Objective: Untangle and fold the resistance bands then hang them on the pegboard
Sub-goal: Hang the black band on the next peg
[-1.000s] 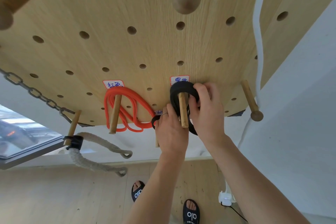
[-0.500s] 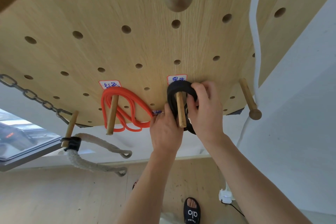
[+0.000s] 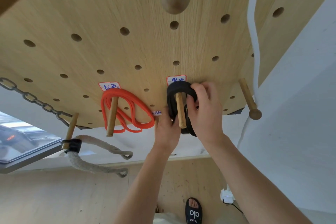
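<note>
The black resistance band [image 3: 179, 88], folded into a thick loop, is draped over a wooden peg [image 3: 180, 111] that juts out of the pegboard [image 3: 127, 5] under a handwritten label [image 3: 176, 79]. The peg's long axis runs from the board toward the viewer, its free end pointing near and slightly down; the loop's long axis hangs along the board, crossing the peg, with its top bend seated behind the peg at the board.

The right hand [image 3: 205, 112] is curled round the right side of the loop, thumb and fingers pinching the strands just beside the peg. The left hand [image 3: 166, 127] grips the lower left part of the loop, below and left of the peg. Both are equally close; the band lies between them.

The remaining move is judged to be a release with the loop pushed back toward the board, away from the peg's free end.

To the left, the red resistance band [image 3: 127, 112] already hangs folded on its own peg [image 3: 111, 116].
</note>
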A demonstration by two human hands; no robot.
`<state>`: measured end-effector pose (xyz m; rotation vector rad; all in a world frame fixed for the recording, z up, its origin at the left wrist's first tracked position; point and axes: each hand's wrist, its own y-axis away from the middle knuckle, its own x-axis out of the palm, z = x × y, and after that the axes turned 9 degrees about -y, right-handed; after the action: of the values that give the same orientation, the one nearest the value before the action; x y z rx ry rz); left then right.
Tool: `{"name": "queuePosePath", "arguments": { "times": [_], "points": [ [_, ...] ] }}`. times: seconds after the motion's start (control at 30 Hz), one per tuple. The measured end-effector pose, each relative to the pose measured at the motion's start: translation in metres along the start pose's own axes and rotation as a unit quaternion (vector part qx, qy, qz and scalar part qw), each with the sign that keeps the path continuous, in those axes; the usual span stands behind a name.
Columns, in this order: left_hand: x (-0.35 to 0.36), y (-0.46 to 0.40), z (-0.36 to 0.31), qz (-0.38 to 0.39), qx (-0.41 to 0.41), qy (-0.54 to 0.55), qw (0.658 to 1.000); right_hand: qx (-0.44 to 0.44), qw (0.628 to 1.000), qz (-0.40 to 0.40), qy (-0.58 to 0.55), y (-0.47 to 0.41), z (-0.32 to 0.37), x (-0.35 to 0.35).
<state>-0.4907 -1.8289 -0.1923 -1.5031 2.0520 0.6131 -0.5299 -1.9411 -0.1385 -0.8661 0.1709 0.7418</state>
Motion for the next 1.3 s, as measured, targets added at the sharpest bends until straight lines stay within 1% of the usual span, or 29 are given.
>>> {"name": "queuePosePath", "arguments": {
  "times": [0.03, 0.07, 0.13, 0.23, 0.3, 0.4, 0.53, 0.63, 0.73, 0.83, 0.9, 0.97, 1.17, 1.23, 1.3],
  "points": [
    [-0.003, 0.004, -0.005, 0.000, 0.013, -0.032, 0.999, 0.000, 1.000, 0.000, -0.001, 0.000, 0.000, 0.000],
    [-0.007, 0.006, -0.006, -0.011, 0.032, -0.088, 0.996, -0.001, 1.000, 0.000, -0.003, 0.000, -0.001, 0.000],
    [-0.016, 0.007, -0.006, -0.060, 0.071, -0.195, 0.976, -0.004, 1.000, -0.002, -0.006, 0.000, -0.001, 0.001],
    [-0.030, 0.008, -0.009, -0.081, 0.076, -0.252, 0.961, 0.000, 1.000, -0.008, -0.008, 0.000, -0.001, 0.001],
    [-0.034, 0.011, -0.011, -0.084, 0.065, -0.245, 0.964, 0.006, 1.000, -0.008, -0.008, 0.001, -0.001, 0.002],
    [-0.039, 0.017, -0.014, -0.086, 0.057, -0.194, 0.975, 0.006, 1.000, -0.006, -0.002, 0.001, -0.001, 0.002],
    [-0.047, 0.016, -0.007, -0.095, 0.103, -0.129, 0.982, 0.008, 1.000, -0.008, -0.006, 0.001, -0.001, 0.002],
    [-0.052, 0.013, -0.005, -0.095, 0.120, -0.107, 0.982, 0.015, 1.000, -0.008, -0.005, 0.001, 0.000, 0.003],
    [-0.055, 0.011, -0.009, -0.107, 0.109, -0.146, 0.978, 0.022, 1.000, -0.007, -0.006, 0.001, 0.000, 0.003],
    [-0.056, 0.008, -0.015, -0.123, 0.099, -0.232, 0.960, 0.017, 1.000, -0.006, -0.007, 0.001, 0.000, 0.003],
    [-0.055, 0.006, -0.017, -0.126, 0.106, -0.265, 0.950, 0.017, 1.000, -0.008, -0.006, 0.001, 0.000, 0.003],
    [-0.053, 0.005, -0.016, -0.122, 0.121, -0.275, 0.946, 0.020, 1.000, -0.011, -0.003, 0.001, 0.001, 0.004],
    [-0.060, -0.001, -0.006, -0.104, 0.144, -0.239, 0.955, 0.013, 1.000, -0.010, 0.003, 0.000, 0.001, 0.002],
    [-0.063, -0.001, -0.003, -0.086, 0.153, -0.254, 0.951, 0.014, 1.000, -0.007, 0.002, 0.000, 0.000, 0.003],
    [-0.064, 0.000, 0.002, -0.085, 0.141, -0.288, 0.943, 0.021, 1.000, -0.006, 0.001, 0.001, 0.001, 0.003]
  ]
}}
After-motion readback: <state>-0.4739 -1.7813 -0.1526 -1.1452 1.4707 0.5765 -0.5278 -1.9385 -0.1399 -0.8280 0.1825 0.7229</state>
